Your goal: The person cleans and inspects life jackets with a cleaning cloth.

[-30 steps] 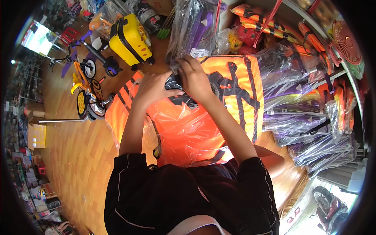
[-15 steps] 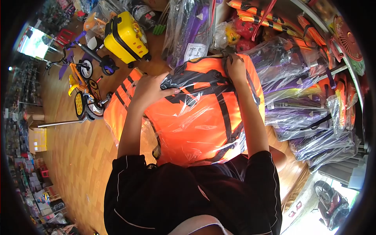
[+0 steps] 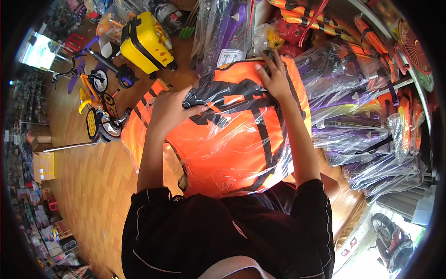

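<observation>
An orange life jacket (image 3: 223, 149) with black straps, wrapped in clear plastic, rests against my lap and front. My left hand (image 3: 168, 111) is closed on its left upper part, thumb lying across the plastic and the other fingers hidden beneath. At the top edge, my right hand (image 3: 274, 79) holds the black collar area. Its thumb shows on the near face, while some fingertips are lost against the dark material. The plastic is creased and shiny between both hands.
At the far left stand a yellow suitcase (image 3: 146, 44) and an orange children's bike (image 3: 96, 100) on the wooden floor (image 3: 88, 186). Plastic-wrapped purple items (image 3: 346, 121) are stacked on my right. A motorbike (image 3: 390, 242) stands outside at lower right.
My right hand has moved up and slightly left along the top edge, and its thumb now shows. My left hand and the life jacket have shifted slightly left.
</observation>
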`<action>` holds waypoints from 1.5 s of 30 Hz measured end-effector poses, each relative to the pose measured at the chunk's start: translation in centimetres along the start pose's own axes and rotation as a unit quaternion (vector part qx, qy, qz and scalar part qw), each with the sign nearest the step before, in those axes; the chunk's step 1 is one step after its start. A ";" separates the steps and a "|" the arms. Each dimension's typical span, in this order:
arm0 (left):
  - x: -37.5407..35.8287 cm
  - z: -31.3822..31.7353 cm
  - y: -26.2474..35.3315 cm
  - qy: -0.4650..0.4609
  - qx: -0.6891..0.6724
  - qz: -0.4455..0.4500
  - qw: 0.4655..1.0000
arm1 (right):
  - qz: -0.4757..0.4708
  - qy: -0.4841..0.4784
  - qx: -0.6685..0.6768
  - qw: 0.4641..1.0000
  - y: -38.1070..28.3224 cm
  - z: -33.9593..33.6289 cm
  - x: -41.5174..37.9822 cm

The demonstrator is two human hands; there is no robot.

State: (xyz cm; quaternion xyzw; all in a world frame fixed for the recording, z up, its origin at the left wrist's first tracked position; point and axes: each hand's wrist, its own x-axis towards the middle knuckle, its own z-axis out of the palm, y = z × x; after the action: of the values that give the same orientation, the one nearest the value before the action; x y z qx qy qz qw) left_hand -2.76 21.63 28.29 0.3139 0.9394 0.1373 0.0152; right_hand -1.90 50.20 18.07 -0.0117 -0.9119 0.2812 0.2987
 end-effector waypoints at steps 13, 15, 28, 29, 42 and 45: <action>0.3 0.6 1.0 0.023 0.018 0.021 0.999 | 0.189 0.008 -0.096 0.977 7.6 1.6 0.1; 0.1 0.4 1.1 0.025 0.005 0.021 0.999 | 0.246 0.018 -0.118 0.962 8.6 0.6 -0.1; -1.4 -0.6 -1.6 -0.008 -0.075 -0.097 0.992 | 0.309 0.215 -0.047 0.925 9.5 -9.4 -12.5; -1.5 -0.7 -1.5 0.003 -0.095 -0.099 0.991 | 0.271 0.250 0.005 0.930 6.7 -9.8 -11.3; -5.3 2.1 -9.5 0.038 -0.159 -0.170 0.972 | 0.124 0.056 0.020 0.990 -6.6 1.6 -12.4; -6.2 3.1 -11.6 0.060 -0.108 -0.190 0.974 | 0.193 0.031 -0.011 0.981 -2.9 1.8 -16.5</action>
State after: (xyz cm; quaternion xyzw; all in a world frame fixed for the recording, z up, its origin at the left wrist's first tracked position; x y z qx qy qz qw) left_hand -4.19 9.86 21.84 0.1177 0.9606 0.2509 0.0185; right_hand 11.11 43.73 9.52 -0.1999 -0.8857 0.3231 0.2669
